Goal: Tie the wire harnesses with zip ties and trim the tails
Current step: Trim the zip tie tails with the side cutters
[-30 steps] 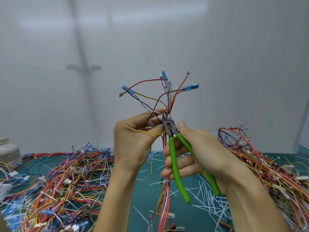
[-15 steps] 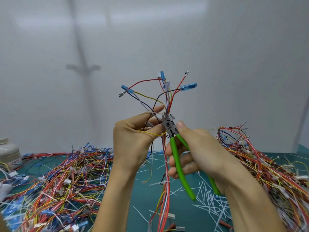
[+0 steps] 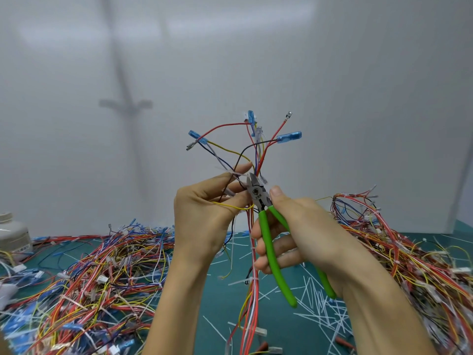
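Pinching harness (image 3: 254, 278): my left hand (image 3: 202, 219) holds limp, light wires beside zip tie (image 3: 232, 172).
Cutters (image 3: 257, 194): my right hand (image 3: 307, 234) curls round handles.

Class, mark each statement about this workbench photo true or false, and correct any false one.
1. The right hand grips green-handled cutters. True.
2. The left hand lies flat on the mat. False: it holds the wire harness up above the mat.
3. Cut zip-tie tails lie scattered on the teal mat. True.
4. The white bottle stands at the far right. False: it stands at the far left edge.
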The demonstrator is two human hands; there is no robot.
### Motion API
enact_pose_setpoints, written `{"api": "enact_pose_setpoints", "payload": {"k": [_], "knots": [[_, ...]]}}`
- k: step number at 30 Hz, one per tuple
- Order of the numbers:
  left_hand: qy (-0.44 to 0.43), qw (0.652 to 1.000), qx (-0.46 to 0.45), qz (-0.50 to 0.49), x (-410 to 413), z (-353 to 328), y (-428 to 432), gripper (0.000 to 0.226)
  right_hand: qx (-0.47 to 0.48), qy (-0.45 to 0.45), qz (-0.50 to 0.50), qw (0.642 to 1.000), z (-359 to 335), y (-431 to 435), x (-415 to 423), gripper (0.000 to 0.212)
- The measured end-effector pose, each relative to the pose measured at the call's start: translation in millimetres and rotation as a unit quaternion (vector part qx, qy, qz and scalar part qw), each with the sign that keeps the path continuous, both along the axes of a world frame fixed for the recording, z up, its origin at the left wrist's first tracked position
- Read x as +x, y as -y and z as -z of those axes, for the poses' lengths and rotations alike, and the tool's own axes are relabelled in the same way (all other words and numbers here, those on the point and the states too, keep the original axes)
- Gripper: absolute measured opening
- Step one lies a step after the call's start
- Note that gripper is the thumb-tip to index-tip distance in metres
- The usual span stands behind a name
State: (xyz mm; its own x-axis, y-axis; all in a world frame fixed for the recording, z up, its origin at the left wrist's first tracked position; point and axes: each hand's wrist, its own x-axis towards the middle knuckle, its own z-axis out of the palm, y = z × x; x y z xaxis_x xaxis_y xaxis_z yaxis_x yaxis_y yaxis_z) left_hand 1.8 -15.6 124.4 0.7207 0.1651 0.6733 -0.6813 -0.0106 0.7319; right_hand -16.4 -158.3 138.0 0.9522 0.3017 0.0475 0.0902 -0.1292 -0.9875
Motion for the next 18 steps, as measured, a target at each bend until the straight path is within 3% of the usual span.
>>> {"api": "enact_pose_setpoints", "payload": {"k": [18], "knots": [[-0.028, 0.999, 0.000, -0.041, 6.6, 4.5, -1.2, 0.044, -0.003, 0.026, 0.015, 1.000, 1.8, -0.8, -1.8, 0.068]]}}
